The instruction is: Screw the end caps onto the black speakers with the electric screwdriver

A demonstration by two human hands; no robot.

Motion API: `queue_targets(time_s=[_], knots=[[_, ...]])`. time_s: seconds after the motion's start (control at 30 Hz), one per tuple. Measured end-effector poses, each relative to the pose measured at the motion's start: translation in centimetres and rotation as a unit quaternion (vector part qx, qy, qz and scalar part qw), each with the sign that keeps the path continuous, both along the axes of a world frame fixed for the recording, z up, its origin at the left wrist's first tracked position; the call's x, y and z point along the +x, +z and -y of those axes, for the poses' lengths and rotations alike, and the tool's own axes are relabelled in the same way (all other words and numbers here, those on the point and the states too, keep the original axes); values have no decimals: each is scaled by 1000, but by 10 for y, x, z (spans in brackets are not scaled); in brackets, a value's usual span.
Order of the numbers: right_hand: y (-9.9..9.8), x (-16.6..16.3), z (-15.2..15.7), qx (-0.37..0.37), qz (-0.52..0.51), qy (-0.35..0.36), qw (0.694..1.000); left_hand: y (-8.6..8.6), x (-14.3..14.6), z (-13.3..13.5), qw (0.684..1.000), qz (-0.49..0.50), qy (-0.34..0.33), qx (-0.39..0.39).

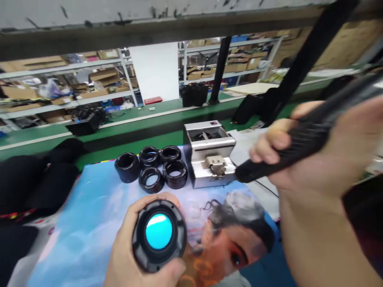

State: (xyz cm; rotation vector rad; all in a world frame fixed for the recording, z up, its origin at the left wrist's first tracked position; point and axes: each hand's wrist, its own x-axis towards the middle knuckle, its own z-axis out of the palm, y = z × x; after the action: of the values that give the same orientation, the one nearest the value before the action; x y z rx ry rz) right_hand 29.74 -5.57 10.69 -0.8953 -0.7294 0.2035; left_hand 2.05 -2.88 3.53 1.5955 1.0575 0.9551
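Observation:
My left hand is closed around a black round lens, its teal glass facing up toward me. Raised at the right, my right hand grips a long black handle with a ribbed grip; its far end is blurred and leaves the view, so I cannot tell what tool it is. Several black lens rings stand grouped on the printed mat beyond my left hand. Beside them sits a silver metal box with a small metal clamp on its front, just left of the handle's tip.
A green workbench runs across behind the mat. Black cloth-like items lie at the left. A dark post slants down at the right, and a grey beam crosses overhead. Shelves with cardboard boxes stand farther back.

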Motion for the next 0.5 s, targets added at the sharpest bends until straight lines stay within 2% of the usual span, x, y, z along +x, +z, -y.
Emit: queue_targets(time_s=[0.1, 0.2, 0.33, 0.5], knots=[[2, -7, -19, 10, 12, 64, 998, 7, 37, -9, 996, 25, -81, -10], [1, -7, -32, -41, 12, 130, 991, 10, 59, -15, 988, 40, -139, -45], [-6, -1, -40, -66, 11, 164, 984, 7, 57, -19, 984, 40, -150, -86], [-17, 0, -41, -83, 11, 180, 980, 5, 54, -18, 984, 51, -145, -87]])
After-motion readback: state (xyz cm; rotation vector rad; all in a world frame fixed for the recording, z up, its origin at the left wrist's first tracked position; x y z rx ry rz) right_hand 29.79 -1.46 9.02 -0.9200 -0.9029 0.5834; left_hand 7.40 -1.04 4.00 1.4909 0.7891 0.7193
